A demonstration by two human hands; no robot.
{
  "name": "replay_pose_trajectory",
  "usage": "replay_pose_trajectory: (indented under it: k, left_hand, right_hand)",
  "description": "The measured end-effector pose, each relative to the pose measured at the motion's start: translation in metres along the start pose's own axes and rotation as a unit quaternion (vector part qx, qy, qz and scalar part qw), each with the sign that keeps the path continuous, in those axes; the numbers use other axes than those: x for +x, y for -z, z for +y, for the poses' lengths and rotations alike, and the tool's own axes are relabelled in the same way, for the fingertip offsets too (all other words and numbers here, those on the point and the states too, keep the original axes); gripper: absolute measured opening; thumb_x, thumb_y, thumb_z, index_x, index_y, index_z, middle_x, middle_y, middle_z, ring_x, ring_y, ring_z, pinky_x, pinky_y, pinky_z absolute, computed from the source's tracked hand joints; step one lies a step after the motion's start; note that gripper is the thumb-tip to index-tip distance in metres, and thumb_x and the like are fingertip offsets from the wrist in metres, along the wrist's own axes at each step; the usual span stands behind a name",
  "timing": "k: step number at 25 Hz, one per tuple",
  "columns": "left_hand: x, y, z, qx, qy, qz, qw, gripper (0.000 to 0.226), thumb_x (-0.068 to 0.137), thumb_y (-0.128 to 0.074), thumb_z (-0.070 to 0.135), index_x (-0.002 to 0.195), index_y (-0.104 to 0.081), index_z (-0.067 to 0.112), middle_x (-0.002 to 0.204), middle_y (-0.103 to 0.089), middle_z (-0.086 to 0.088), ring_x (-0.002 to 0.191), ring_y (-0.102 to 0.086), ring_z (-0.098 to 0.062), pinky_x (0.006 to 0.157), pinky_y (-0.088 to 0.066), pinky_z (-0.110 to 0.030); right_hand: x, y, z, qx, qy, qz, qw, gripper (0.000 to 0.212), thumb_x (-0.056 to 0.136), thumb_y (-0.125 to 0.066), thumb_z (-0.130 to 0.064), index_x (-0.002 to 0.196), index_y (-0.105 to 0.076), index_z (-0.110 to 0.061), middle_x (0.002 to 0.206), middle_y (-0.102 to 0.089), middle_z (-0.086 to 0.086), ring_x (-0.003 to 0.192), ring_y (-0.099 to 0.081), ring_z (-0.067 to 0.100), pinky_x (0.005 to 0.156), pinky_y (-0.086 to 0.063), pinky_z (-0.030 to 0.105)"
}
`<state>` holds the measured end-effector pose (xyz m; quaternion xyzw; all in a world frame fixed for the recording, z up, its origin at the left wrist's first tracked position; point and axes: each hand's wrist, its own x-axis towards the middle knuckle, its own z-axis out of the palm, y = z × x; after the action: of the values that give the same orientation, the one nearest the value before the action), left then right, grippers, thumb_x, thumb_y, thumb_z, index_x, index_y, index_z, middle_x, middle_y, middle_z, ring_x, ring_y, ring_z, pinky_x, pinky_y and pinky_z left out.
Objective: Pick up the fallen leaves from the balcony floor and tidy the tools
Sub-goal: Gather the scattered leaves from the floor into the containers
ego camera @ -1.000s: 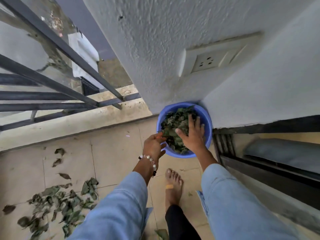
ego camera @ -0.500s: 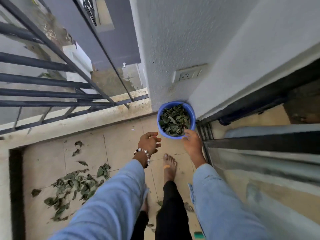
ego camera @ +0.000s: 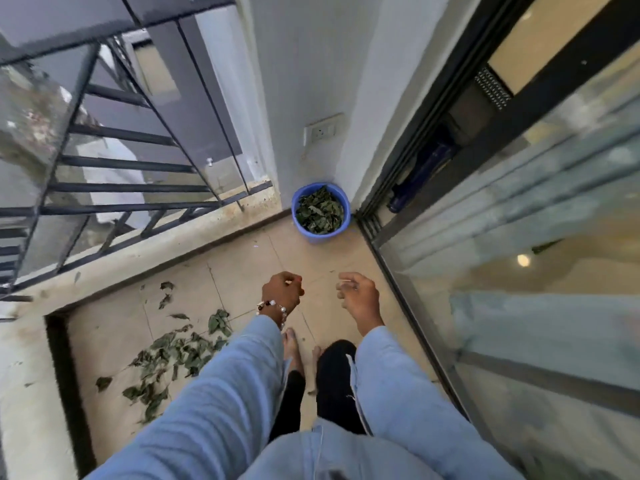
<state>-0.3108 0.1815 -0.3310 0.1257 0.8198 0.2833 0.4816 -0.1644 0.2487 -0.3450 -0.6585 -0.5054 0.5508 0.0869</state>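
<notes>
A blue bucket stands in the far corner of the balcony, filled with green leaves. A scatter of fallen leaves lies on the beige floor tiles to my left. My left hand, with a bead bracelet at the wrist, hangs in the air well short of the bucket, its fingers loosely curled and holding nothing. Beside it, at the same height, my right hand is also loosely curled and holds nothing. Both of my feet are on the tiles below the hands.
A dark metal railing on a concrete kerb runs along the left. A glass sliding door with a black frame borders the right. A wall socket sits above the bucket. A few single leaves lie near the kerb.
Both hands have come off the bucket and pulled back toward me. The view has risen and drawn away, so the bucket now looks small and far.
</notes>
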Motion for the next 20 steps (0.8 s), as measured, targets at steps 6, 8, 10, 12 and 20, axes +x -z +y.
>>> replay_pose_trajectory:
  k: [6, 8, 10, 12, 20]
  left_hand:
    - [-0.052, -0.053, -0.044, 0.189, -0.087, -0.073, 0.975, 0.015, 0.094, -0.055, 0.02, 0.099, -0.069, 0.015, 0.083, -0.074, -0.009, 0.082, -0.07, -0.026, 0.078, -0.054, -0.03]
    - [-0.071, -0.079, -0.051, 0.219, -0.103, -0.091, 0.966, 0.016, 0.094, -0.054, 0.017, 0.1, -0.068, 0.015, 0.086, -0.074, -0.01, 0.084, -0.069, -0.027, 0.08, -0.054, -0.031]
    - [-0.092, -0.112, -0.058, 0.23, -0.112, -0.098, 0.962, 0.014, 0.094, -0.054, 0.015, 0.098, -0.067, 0.015, 0.084, -0.074, -0.01, 0.085, -0.069, -0.028, 0.083, -0.055, -0.035]
    - [-0.112, -0.142, -0.069, 0.219, -0.108, -0.1, 0.965, 0.012, 0.094, -0.054, 0.014, 0.093, -0.066, 0.015, 0.076, -0.072, -0.007, 0.084, -0.07, -0.03, 0.082, -0.057, -0.04]
    - [-0.224, -0.255, -0.133, 0.288, -0.17, -0.146, 0.931, 0.02, 0.094, -0.054, 0.012, 0.109, -0.067, 0.011, 0.091, -0.074, -0.014, 0.087, -0.07, -0.03, 0.084, -0.054, -0.036]
  right_hand:
    - [-0.065, 0.073, 0.084, -0.023, -0.012, 0.014, 1.0, 0.023, 0.087, -0.053, -0.002, 0.098, -0.069, -0.015, 0.087, -0.068, 0.005, 0.079, -0.065, 0.024, 0.066, -0.051, 0.026]
    - [-0.08, 0.106, 0.124, -0.01, -0.031, 0.036, 0.999, 0.026, 0.087, -0.051, -0.003, 0.092, -0.067, -0.023, 0.09, -0.07, 0.009, 0.081, -0.066, 0.027, 0.07, -0.054, 0.031]
    - [-0.094, 0.14, 0.171, 0.0, -0.041, 0.057, 0.998, 0.029, 0.086, -0.051, -0.004, 0.085, -0.064, -0.03, 0.091, -0.071, 0.011, 0.081, -0.065, 0.027, 0.072, -0.051, 0.035]
    - [-0.111, 0.17, 0.204, 0.01, -0.051, 0.063, 0.997, 0.027, 0.089, -0.049, -0.002, 0.088, -0.064, -0.023, 0.09, -0.069, 0.014, 0.075, -0.063, 0.024, 0.069, -0.05, 0.032]
    - [-0.178, 0.249, 0.337, 0.042, -0.106, 0.095, 0.989, 0.021, 0.087, -0.052, 0.001, 0.097, -0.068, -0.007, 0.086, -0.069, 0.015, 0.064, -0.057, 0.018, 0.047, -0.041, 0.014]
